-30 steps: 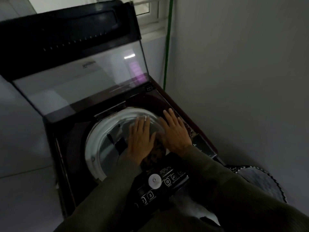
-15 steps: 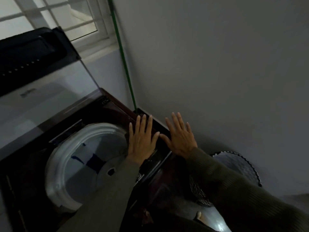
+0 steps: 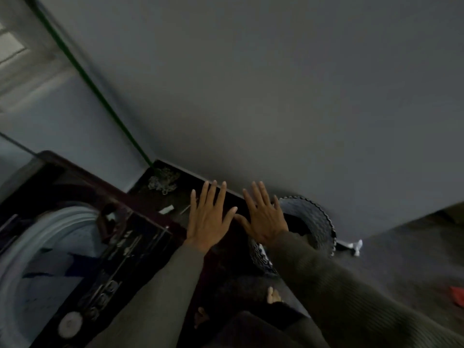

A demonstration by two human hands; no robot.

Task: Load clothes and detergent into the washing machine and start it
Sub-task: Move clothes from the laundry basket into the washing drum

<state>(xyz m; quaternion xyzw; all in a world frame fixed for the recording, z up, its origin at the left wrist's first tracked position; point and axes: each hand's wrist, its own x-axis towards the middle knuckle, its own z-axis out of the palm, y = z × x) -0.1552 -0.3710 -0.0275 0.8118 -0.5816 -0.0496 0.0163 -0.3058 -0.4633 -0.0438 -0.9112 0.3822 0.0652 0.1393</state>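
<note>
We are holding our left hand [image 3: 209, 222] and right hand [image 3: 265, 219] flat, fingers spread, holding nothing, reaching toward the round dark basket with a wavy white edge [image 3: 313, 219], probably for clothes. The dark top-loading washing machine [image 3: 105, 247] is sitting open at our left.

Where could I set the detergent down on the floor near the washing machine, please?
The floor right of the basket, up to the red item, looks bare. Between the washing machine and basket it is crowded: both hands, left hand and right hand, hover there over debris.
</note>
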